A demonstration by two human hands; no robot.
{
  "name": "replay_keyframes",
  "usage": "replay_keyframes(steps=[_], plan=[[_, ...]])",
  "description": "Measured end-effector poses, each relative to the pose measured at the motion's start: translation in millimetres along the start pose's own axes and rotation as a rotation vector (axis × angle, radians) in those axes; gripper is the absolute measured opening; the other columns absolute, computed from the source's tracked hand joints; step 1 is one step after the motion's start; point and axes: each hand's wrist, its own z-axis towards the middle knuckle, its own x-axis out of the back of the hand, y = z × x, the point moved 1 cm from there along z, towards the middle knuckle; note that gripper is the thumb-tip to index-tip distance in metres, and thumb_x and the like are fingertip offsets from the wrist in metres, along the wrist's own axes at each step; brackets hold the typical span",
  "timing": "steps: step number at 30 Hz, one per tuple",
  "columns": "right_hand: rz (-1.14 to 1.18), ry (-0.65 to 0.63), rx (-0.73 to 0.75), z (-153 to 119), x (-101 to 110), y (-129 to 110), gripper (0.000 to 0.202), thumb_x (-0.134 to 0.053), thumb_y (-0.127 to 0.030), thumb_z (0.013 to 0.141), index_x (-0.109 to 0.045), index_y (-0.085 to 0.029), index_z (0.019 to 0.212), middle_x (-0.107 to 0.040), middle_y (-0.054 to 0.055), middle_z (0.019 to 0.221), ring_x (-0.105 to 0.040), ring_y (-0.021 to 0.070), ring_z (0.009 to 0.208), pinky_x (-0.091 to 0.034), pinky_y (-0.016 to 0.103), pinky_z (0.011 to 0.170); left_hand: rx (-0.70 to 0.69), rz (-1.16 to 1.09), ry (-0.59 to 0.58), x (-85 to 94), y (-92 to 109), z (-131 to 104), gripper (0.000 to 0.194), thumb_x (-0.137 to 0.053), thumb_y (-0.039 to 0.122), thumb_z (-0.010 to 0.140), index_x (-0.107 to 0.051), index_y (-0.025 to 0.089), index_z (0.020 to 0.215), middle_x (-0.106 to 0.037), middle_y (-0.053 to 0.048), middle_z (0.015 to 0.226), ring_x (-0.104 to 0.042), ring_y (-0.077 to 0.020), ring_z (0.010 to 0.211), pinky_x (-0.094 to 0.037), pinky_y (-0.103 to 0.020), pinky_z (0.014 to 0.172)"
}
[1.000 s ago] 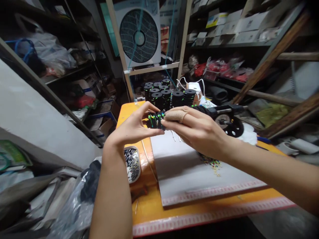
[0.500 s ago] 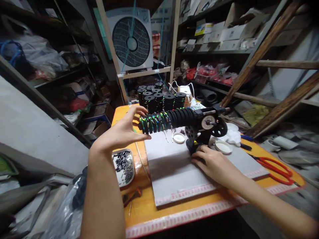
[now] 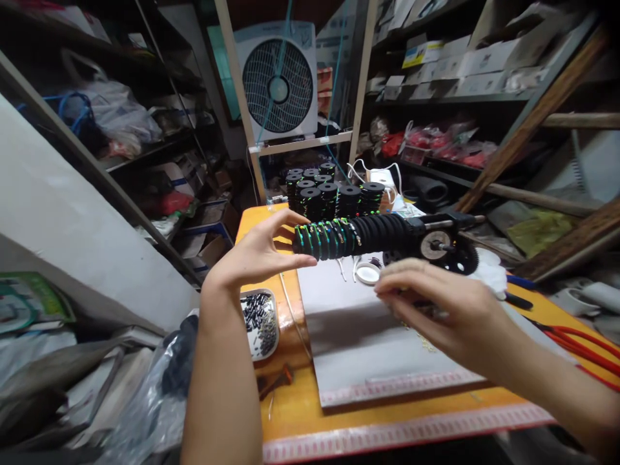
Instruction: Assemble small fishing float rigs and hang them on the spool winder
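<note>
A row of black spools [image 3: 334, 239] sits on the shaft of a geared hand winder [image 3: 438, 242]. Green line and small coloured bits wrap the spools at the left end; those nearer the gears look bare. My left hand [image 3: 264, 248] grips that left end, fingers above and thumb below. In front of the winder, over the grey board [image 3: 349, 349], my right hand [image 3: 436, 294] is raised with thumb and fingertips together. Whatever may be between those fingertips is too small to make out. A white round lid [image 3: 368, 273] lies just beyond the fingertips.
Several stacks of wound spools [image 3: 329, 194] stand at the table's back. A white tray [image 3: 275, 323] of small black and grey parts is at left, an orange-handled tool [image 3: 283, 376] below it. Red-handled scissors [image 3: 576, 342] lie at right. A box fan [image 3: 277, 87] stands behind.
My right hand has risen from the black base of the winder and its fingertips have come together. My left hand stays on the spools' end. The view has shifted left.
</note>
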Motion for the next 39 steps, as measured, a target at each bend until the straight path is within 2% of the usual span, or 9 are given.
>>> replay_keyframes(steps=[2,5,10,22,31,39], plan=[[-0.019,0.059,0.088,30,9,-10,0.010,-0.054,-0.011,0.091,-0.061,-0.017,0.094,-0.066,0.006,0.093,-0.064,0.0152,0.085,-0.050,0.026,0.073,-0.008,0.008,0.001,0.6,-1,0,0.047,-0.079,0.033,0.072,-0.055,0.022,0.110,-0.057,-0.005,0.112,-0.061,-0.0214,0.095,-0.054,-0.039,0.083],[-0.090,0.138,0.202,69,11,-16,0.009,-0.057,-0.010,0.089,-0.062,-0.017,0.089,-0.068,0.004,0.090,-0.065,0.0129,0.078,-0.051,0.026,0.072,-0.024,0.032,0.009,0.7,-1,0,0.049,-0.080,0.035,0.071,-0.056,0.022,0.111,-0.058,-0.005,0.114,-0.061,-0.0215,0.096,-0.053,-0.039,0.084],[-0.192,0.173,0.280,100,0,-12,0.010,-0.059,-0.010,0.087,-0.058,-0.018,0.094,-0.069,0.000,0.086,-0.066,0.0111,0.070,-0.052,0.024,0.062,-0.038,0.037,0.008,0.1,-2,1,0.046,-0.080,0.033,0.072,-0.057,0.022,0.110,-0.059,-0.005,0.115,-0.061,-0.0201,0.096,-0.052,-0.038,0.087],[-0.253,0.109,0.318,108,-8,-7,0.007,-0.051,-0.015,0.093,-0.055,-0.021,0.093,-0.068,0.000,0.084,-0.066,0.0126,0.069,-0.052,0.026,0.061,-0.022,0.006,-0.002,0.2,-1,0,0.047,-0.080,0.034,0.072,-0.055,0.022,0.110,-0.057,-0.004,0.113,-0.059,-0.0185,0.093,-0.050,-0.038,0.089],[-0.244,0.064,0.275,106,-11,-6,0.016,-0.054,-0.006,0.082,-0.053,-0.020,0.090,-0.067,-0.001,0.078,-0.063,0.0129,0.065,-0.046,0.024,0.056,-0.026,0.018,0.014,0.8,-2,1,0.048,-0.081,0.034,0.070,-0.054,0.021,0.108,-0.055,-0.005,0.115,-0.057,-0.0196,0.096,-0.050,-0.038,0.090],[-0.271,0.103,0.368,101,-16,-10,0.012,-0.048,-0.008,0.090,-0.054,-0.018,0.087,-0.064,0.002,0.076,-0.061,0.0130,0.065,-0.046,0.025,0.058,-0.067,-0.032,-0.002,0.0,-6,2,0.047,-0.082,0.030,0.070,-0.055,0.021,0.108,-0.057,-0.006,0.116,-0.059,-0.0220,0.102,-0.049,-0.038,0.092]])
